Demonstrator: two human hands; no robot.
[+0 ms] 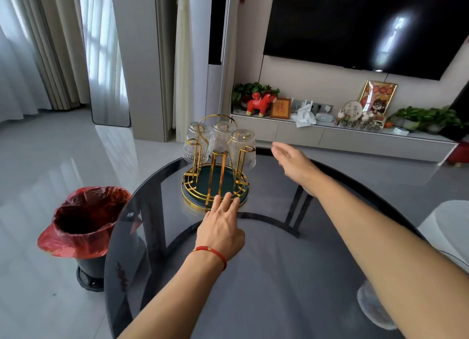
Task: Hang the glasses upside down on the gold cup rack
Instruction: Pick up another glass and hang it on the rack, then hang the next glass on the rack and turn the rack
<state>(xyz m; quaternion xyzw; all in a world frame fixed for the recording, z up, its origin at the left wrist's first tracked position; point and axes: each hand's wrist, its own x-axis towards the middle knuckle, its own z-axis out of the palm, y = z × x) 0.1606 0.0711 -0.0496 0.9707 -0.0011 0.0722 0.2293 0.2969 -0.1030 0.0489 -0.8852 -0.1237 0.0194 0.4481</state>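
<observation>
Three ribbed clear glasses (241, 143) hang inverted on the gold wire cup rack (215, 176). My left hand (219, 227) is flat, empty, fingertips at its base rim. My right hand (291, 161) hovers spread, empty. I'd steady the base before hanging more.

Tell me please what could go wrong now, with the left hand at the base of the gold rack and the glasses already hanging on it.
1. The left hand has its fingertips at the rim of the gold rack; a push could slide it on the smooth glass table and rattle the three hanging glasses.
2. The open right hand hovers beside the rightmost glass and might bump it off its prong.
</observation>
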